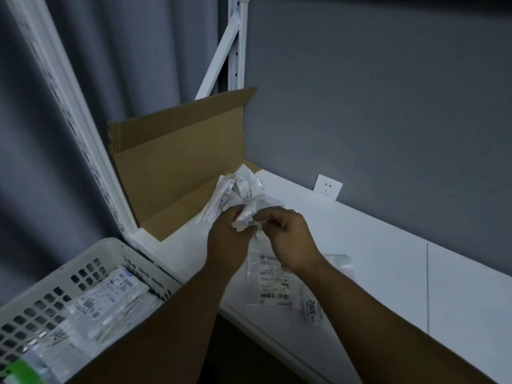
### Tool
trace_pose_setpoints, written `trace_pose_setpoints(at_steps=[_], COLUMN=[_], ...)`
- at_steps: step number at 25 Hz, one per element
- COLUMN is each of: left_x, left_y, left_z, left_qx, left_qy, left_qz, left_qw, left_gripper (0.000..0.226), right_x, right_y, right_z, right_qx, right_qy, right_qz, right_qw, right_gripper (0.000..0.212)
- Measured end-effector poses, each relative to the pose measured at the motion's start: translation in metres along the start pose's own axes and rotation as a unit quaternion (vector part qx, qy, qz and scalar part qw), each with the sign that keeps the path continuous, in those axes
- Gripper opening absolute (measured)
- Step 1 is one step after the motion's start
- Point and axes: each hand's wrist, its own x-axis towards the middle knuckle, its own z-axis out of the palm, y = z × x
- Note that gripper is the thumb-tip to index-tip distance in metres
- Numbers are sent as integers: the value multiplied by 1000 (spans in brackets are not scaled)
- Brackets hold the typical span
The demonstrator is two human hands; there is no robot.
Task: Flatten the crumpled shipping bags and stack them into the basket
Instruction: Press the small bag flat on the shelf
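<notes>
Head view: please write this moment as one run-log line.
step: uncrumpling; left hand: grips crumpled bag; right hand: pinches it; flat bag: on shelf; basket: holds bags

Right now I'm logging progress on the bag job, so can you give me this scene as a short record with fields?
left hand: pinches the crumpled white plastic shipping bag
right hand: pinches the same bag from its other side
more crumpled white plastic: behind the held bag, by the open brown cardboard box; separate bags or not, cannot tell
flat labelled bag: lies on the white shelf, under the right wrist
white perforated plastic basket: lower left, already holds flattened bags
</notes>
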Motion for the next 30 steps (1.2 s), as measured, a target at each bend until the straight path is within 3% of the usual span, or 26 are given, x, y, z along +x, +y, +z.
trace_pose_setpoints(at_steps=[5, 9, 14, 17, 21, 24, 30], left_x=[-27, -31, -25, -23, -30, -37, -31], left_y=[41, 46, 58, 62, 58, 54, 46], left_z=[7, 15, 35, 42, 50, 57, 52], left_qx=[-48, -75, -126, -140, -75, 23, 126], left_qy=[-70, -100, -82, -92, -112, -120, -62], left_qz=[-13, -60, -97, -120, -128, -75, 33], left_qw=[996, 990, 984, 979, 983, 990, 990], left_gripper=[18, 11, 15, 14, 32, 51, 50], right_x=[-28, -45, -39, -34, -31, -32, -30], right_y=[-14, -4, 1, 7, 14, 11, 19], right_z=[-29, -41, -51, -58, -61, -66, -84], right_qx=[163, 241, 162, 127, 127, 142, 125], right_qy=[115, 123, 155, 105, 80, 72, 82], right_qz=[85, 128, 121, 130, 160, 192, 234], right_qw=[976, 954, 967, 978, 976, 968, 961], right_gripper=[27, 24, 14, 6, 19, 22, 27])
